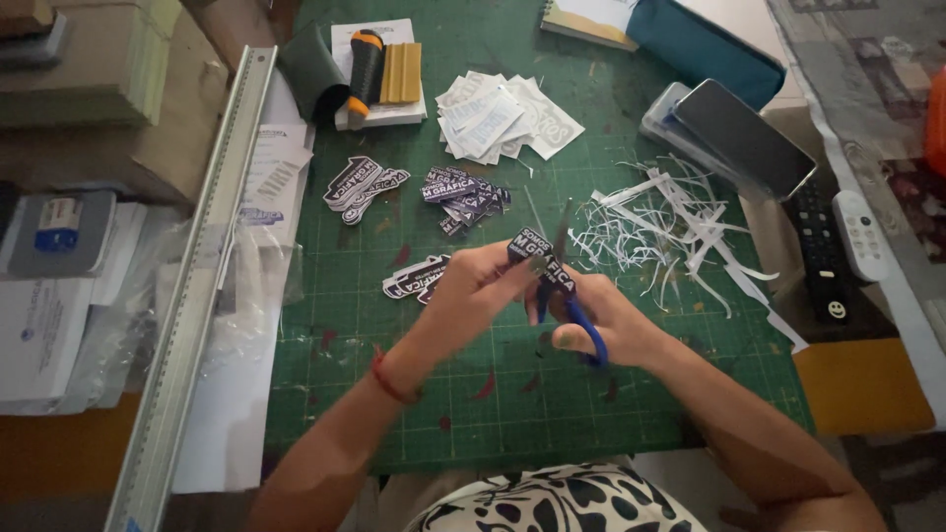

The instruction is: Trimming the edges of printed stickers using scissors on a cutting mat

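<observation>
Sticker: dark, white-lettered, held above the green cutting mat, near the person's chest, between both hands.
Left hand: fingers closed on the sticker's left end; red cord at the wrist.
Right hand: closed around the blue handles of the scissors; blades point up and away, touching the sticker's edge.
Cut stickers, near pile: on the mat, just left of the left hand.
Cut stickers, far piles: two groups further up the mat, apart from each other.
Paper trimmings: white strips strewn right of the scissors.
White offcuts: heap beyond the piles.
Metal ruler: long, along the mat's left edge.
Utility knife: black and orange, far edge, beside a yellow squeegee.
Phone: dark, far right, screen off.
Remote controls: one black, one white, off the mat's right side.
</observation>
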